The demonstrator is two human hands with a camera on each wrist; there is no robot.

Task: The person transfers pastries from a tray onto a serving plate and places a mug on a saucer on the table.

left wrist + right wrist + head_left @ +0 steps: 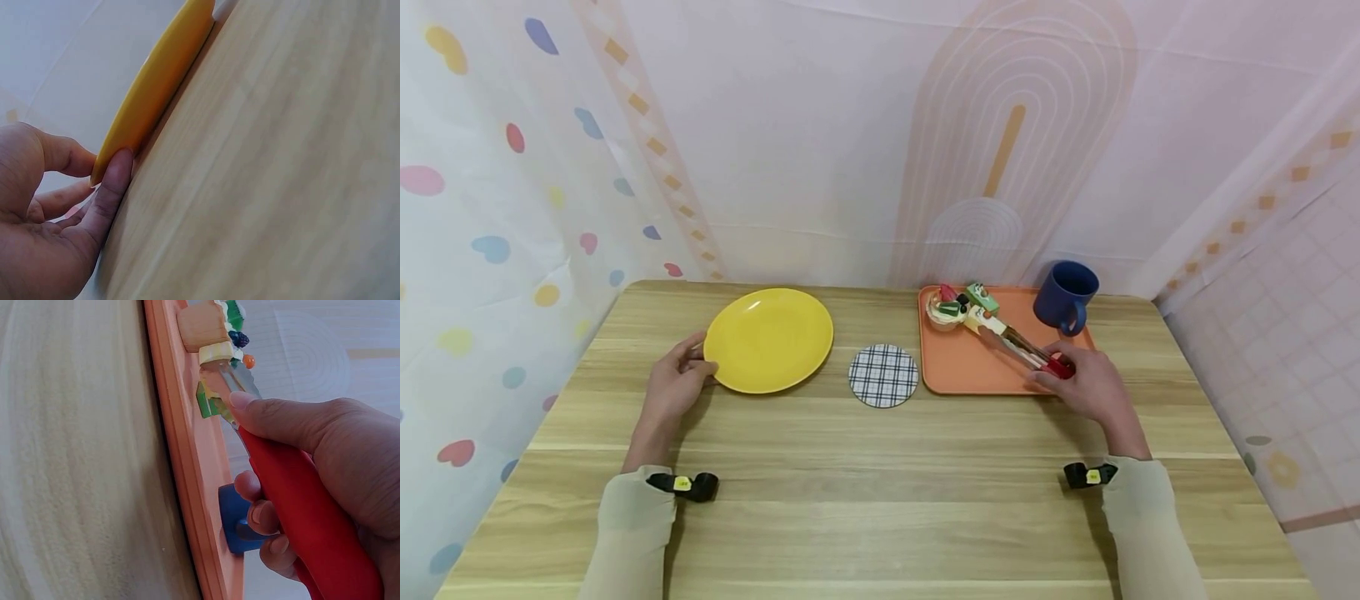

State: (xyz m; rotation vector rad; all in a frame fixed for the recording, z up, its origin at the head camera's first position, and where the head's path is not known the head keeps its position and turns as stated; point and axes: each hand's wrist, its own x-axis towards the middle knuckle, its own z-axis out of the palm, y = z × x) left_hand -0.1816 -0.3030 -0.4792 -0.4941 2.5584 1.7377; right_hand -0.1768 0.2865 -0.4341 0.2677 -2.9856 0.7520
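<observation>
At the left, my left hand (676,379) pinches the near-left rim of a yellow plate (767,342). The left wrist view shows the plate's edge between thumb (115,178) and fingers. My right hand (1086,379) grips the red handle (306,506) of a pair of metal tongs (1024,346). The tongs' tips reach a small yellow cake piece (979,318) on an orange tray (962,367). Beside that piece are a cream-topped cupcake (946,312) with berries and a green cake piece (982,297).
A dark blue mug (1063,293) stands at the tray's back right, close beyond my right hand. Between plate and tray lies a round checked coaster (883,376). The wooden table (880,500) meets a patterned cloth backdrop (805,150) at its far edge.
</observation>
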